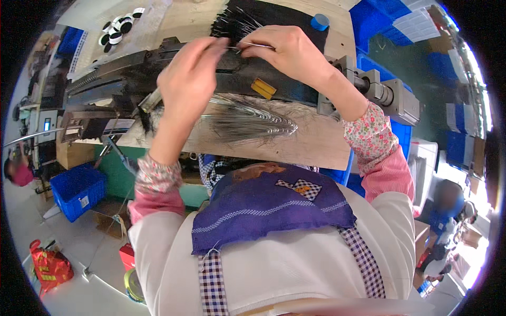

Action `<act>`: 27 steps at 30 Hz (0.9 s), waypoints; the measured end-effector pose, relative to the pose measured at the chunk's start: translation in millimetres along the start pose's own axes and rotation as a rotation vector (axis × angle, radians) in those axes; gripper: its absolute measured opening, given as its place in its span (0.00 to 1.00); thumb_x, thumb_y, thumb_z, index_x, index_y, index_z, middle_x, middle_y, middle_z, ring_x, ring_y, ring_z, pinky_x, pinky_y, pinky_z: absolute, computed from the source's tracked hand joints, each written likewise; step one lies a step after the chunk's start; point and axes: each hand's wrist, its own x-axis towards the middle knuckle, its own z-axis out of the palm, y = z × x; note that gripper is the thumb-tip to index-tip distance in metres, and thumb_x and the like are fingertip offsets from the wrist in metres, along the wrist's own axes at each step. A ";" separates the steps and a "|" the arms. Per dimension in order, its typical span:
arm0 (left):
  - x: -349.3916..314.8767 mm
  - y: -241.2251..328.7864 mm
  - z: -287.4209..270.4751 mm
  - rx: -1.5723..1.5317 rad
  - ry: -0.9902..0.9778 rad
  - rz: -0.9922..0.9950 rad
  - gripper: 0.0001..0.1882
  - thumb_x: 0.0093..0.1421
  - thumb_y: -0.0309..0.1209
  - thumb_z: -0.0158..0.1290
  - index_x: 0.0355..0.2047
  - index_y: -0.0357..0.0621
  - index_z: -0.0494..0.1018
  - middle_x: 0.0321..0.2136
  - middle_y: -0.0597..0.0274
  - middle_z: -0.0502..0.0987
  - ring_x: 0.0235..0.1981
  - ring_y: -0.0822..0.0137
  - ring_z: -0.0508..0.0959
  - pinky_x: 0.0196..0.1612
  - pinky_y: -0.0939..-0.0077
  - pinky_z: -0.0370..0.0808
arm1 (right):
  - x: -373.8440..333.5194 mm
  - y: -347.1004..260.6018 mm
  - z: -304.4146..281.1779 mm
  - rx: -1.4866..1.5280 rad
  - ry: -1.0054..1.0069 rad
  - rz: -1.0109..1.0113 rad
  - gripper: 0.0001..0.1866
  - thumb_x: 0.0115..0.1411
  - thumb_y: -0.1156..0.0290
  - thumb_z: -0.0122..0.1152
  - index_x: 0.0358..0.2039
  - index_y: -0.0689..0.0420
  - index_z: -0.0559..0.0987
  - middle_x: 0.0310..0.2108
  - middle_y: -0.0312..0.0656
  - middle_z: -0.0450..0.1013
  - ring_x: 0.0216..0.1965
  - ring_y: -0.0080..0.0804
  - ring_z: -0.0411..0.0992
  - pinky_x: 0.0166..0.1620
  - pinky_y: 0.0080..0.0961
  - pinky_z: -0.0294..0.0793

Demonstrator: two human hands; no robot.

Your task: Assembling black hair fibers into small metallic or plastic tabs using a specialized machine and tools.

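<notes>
The right hand (287, 50) pinches a thin wire (257, 45) between nearly closed thumb and fingers above the counter (316, 145), while the blurred left hand (191, 79) is at the wire's other end, its grip impossible to tell, and yellow printing marks a red bag (51, 267) on the floor (103, 287).
</notes>
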 end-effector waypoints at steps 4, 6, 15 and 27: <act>-48.3 54.9 -11.8 -1.233 0.073 -1.188 0.25 0.70 0.45 0.37 0.38 0.33 0.73 0.26 0.57 0.76 0.12 0.73 0.69 0.14 0.84 0.63 | 5.2 12.0 25.4 -0.036 -0.034 0.090 0.12 0.54 0.64 0.59 0.33 0.58 0.80 0.30 0.46 0.76 0.35 0.46 0.74 0.41 0.37 0.73; -72.0 36.9 3.2 -2.365 0.199 -1.469 0.29 0.69 0.50 0.32 0.36 0.35 0.71 0.17 0.63 0.71 0.09 0.76 0.62 0.12 0.84 0.59 | 9.0 10.2 27.4 -0.050 -0.058 0.106 0.11 0.54 0.65 0.60 0.33 0.59 0.80 0.30 0.45 0.76 0.33 0.44 0.75 0.40 0.34 0.74; -58.6 45.0 12.5 -1.260 -0.146 -1.149 0.18 0.62 0.40 0.51 0.36 0.32 0.70 0.17 0.62 0.73 0.12 0.75 0.69 0.15 0.80 0.65 | 12.5 3.8 31.5 -0.124 -0.128 0.146 0.10 0.53 0.66 0.60 0.32 0.58 0.80 0.30 0.45 0.76 0.34 0.44 0.75 0.39 0.35 0.74; -154.9 -62.3 -25.8 -1.231 0.366 -1.768 0.25 0.66 0.49 0.43 0.27 0.39 0.74 0.16 0.67 0.70 0.11 0.77 0.62 0.14 0.82 0.54 | -78.1 1.0 59.1 -0.346 -0.190 0.571 0.14 0.58 0.66 0.58 0.35 0.62 0.67 0.34 0.52 0.70 0.32 0.53 0.74 0.31 0.42 0.76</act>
